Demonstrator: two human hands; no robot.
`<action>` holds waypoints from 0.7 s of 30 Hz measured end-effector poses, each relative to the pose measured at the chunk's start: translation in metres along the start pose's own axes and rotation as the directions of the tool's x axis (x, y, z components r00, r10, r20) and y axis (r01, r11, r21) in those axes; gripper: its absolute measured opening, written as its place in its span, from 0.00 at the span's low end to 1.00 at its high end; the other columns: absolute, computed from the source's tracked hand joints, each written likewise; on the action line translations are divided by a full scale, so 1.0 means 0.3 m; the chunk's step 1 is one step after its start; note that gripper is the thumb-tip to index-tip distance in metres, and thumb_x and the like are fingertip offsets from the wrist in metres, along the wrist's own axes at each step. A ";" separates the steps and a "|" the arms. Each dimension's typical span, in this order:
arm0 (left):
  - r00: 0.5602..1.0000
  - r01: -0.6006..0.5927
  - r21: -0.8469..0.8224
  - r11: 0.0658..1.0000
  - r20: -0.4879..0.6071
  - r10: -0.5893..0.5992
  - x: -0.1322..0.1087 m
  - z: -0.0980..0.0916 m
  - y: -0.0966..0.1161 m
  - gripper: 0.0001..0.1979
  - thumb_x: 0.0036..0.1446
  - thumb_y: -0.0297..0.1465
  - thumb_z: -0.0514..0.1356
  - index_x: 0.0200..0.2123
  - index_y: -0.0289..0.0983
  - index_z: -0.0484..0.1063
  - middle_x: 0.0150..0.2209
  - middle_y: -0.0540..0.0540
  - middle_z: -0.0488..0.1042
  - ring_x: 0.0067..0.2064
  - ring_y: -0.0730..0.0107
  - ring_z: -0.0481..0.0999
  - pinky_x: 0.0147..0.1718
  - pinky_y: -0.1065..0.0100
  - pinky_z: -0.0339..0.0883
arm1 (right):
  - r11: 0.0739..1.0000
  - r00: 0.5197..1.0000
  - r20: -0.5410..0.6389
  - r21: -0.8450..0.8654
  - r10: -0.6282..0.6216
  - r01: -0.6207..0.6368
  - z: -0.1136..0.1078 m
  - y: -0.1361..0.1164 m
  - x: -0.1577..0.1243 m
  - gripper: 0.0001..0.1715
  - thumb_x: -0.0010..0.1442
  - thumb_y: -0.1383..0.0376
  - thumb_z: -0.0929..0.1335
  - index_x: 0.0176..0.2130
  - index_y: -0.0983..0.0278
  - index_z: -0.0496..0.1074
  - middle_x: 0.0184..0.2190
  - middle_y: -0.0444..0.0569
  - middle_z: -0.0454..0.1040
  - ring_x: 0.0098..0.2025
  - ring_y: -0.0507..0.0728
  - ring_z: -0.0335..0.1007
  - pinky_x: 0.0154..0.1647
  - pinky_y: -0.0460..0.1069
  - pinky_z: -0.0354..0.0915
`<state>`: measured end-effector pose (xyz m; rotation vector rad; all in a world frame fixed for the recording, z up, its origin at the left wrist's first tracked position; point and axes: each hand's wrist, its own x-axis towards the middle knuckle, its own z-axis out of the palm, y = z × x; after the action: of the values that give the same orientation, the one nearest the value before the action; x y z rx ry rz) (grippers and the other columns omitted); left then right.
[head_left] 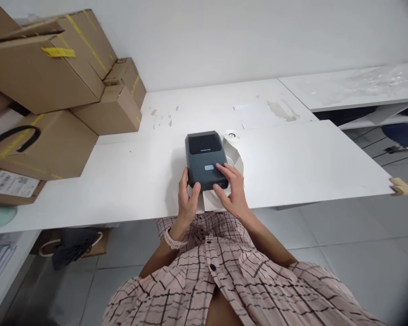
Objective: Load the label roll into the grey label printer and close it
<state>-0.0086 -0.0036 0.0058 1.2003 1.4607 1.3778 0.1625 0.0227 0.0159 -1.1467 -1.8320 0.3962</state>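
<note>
A dark grey label printer [208, 177] with a black window in its lid and a pale button sits over the front part of the white table. My left hand [187, 199] grips its near left corner, thumb at the front edge and fingers along the side. On the right, my right hand [235, 190] has its thumb at the front edge and its fingertips on top beside the button. White paper [212, 202] shows under the printer's front, and a curled white strip [234, 151] lies along its right side, partly hidden by the printer and my fingers.
Several cardboard boxes [41, 72] with yellow tape are stacked on the left. Behind the printer lies a small white roll [231, 134], and a white sheet [246, 116] lies farther back. Yellowish tape [401, 186] covers the table's right corner. A blue stool [403, 135] stands beyond.
</note>
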 end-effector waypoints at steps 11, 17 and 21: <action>0.926 -0.310 0.103 0.945 -0.194 0.325 0.155 0.011 0.108 0.32 0.69 0.50 0.53 0.71 0.45 0.58 0.63 0.38 0.71 0.66 0.55 0.70 0.66 0.53 0.64 | 0.896 0.994 -0.006 0.432 0.113 -0.100 -0.077 0.038 0.201 0.39 0.71 0.42 0.61 0.74 0.48 0.51 0.76 0.48 0.52 0.77 0.66 0.48 0.77 0.67 0.51; 0.977 -0.089 0.155 0.984 -0.180 0.116 0.374 -0.005 0.059 0.31 0.63 0.38 0.61 0.68 0.43 0.62 0.67 0.37 0.68 0.69 0.52 0.66 0.67 0.52 0.61 | 0.982 0.997 -0.043 0.173 -0.063 0.070 -0.027 0.083 0.517 0.48 0.70 0.37 0.55 0.77 0.48 0.32 0.79 0.45 0.41 0.80 0.70 0.35 0.77 0.72 0.40; 0.993 0.117 0.223 0.968 -0.044 -0.110 0.409 0.023 -0.015 0.38 0.58 0.33 0.64 0.71 0.39 0.58 0.70 0.35 0.65 0.70 0.48 0.65 0.66 0.52 0.62 | 0.990 0.990 0.014 -0.017 -0.142 0.142 0.024 0.143 0.718 0.53 0.69 0.38 0.57 0.76 0.47 0.22 0.79 0.44 0.42 0.79 0.70 0.40 0.76 0.71 0.46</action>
<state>-0.0330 0.1169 0.0083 1.2176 1.7173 1.1817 0.1468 0.2264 0.0970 -1.0200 -1.9190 0.3059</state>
